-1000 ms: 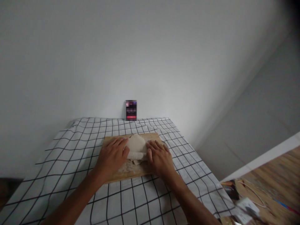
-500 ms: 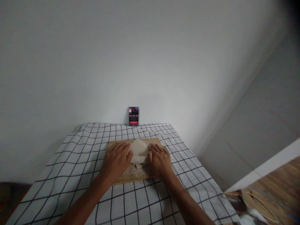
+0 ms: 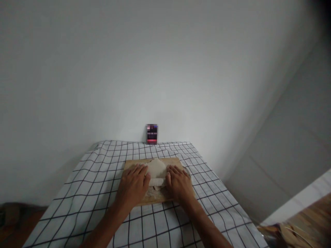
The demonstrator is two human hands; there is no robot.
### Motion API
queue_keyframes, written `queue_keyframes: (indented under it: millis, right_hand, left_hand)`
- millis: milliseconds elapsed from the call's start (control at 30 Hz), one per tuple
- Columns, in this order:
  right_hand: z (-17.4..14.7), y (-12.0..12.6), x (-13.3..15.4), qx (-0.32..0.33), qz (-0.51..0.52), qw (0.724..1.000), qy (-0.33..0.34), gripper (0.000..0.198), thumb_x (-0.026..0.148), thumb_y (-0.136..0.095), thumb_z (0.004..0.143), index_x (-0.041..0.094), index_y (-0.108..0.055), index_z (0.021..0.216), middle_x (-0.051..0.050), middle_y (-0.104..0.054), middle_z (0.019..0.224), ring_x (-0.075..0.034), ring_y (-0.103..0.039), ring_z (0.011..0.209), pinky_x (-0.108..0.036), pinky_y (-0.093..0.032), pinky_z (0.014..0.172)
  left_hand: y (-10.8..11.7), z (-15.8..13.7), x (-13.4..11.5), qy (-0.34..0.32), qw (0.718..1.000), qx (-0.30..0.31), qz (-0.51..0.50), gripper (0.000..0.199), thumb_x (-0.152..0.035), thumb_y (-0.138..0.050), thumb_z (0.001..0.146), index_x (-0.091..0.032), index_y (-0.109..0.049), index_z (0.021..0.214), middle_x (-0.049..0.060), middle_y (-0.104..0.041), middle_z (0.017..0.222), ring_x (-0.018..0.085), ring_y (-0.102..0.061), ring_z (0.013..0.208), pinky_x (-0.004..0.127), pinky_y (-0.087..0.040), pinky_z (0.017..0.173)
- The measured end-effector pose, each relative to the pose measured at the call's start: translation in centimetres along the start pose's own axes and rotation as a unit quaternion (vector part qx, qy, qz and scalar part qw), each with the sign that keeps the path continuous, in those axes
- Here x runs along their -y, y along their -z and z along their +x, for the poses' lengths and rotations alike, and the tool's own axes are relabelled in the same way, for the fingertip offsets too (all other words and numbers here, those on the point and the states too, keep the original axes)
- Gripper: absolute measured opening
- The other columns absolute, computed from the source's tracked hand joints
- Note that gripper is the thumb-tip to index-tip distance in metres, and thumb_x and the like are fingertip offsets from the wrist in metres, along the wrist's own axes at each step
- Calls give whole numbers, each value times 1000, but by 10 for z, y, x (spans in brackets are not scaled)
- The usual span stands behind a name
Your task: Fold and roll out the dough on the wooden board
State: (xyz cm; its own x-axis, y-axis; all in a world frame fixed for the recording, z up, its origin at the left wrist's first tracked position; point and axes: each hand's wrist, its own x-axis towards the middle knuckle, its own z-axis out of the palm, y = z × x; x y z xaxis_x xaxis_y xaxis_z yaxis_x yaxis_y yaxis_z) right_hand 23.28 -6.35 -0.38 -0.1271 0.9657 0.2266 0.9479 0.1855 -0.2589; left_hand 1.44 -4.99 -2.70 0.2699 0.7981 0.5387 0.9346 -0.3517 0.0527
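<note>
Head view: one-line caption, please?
Both hands press a rolling pin over dough on a wooden board.

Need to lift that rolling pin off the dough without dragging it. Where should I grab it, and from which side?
Take the rolling pin by its two ends, from above. It lies crosswise on the dough on the wooden board, and the left hand and right hand already cover those ends palm-down. Only its middle shows, over soft dough, so a centre grip would probably press in.

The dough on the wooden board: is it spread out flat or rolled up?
Partly rolled. The dough lies flat toward the wall; its near edge forms a roll between left hand and right hand.
</note>
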Motion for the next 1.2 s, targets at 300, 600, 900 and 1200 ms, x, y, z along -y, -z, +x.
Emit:
queue_keyframes:
  millis: [300,600,900,1200]
  right_hand:
    - [39,-7,-19,14,18,997,80,49,32,-37,114,24,-71,148,-7,-62,162,-26,-53,154,-48,-39,128]
    - [77,-9,-25,56,5,989,137,50,29,-40,113,24,-66,156,-8,-60,164,-27,-47,159,-48,-39,130]
    - [76,-9,-30,63,26,987,144,52,29,-36,114,23,-63,158,-10,-58,166,-26,-47,159,-49,-36,131]
    - [37,-10,-37,47,28,990,132,54,32,-34,115,21,-58,162,-9,-51,171,-28,-40,163,-56,-30,134]
  left_hand:
    - [9,-2,-9,37,998,45,-9,45,-32,-44,113,-18,-74,143,13,-71,152,33,-66,143,53,-56,119]
    - [22,-1,-21,61,996,69,-2,43,-36,-48,112,-18,-75,141,17,-70,153,37,-64,144,59,-51,119]
    - [26,10,-23,65,994,79,25,39,-36,-50,111,-24,-78,136,12,-74,149,33,-67,140,54,-50,121]
    - [22,-7,-25,26,998,47,21,41,-43,-52,111,-24,-76,138,12,-71,153,37,-61,146,59,-44,123]
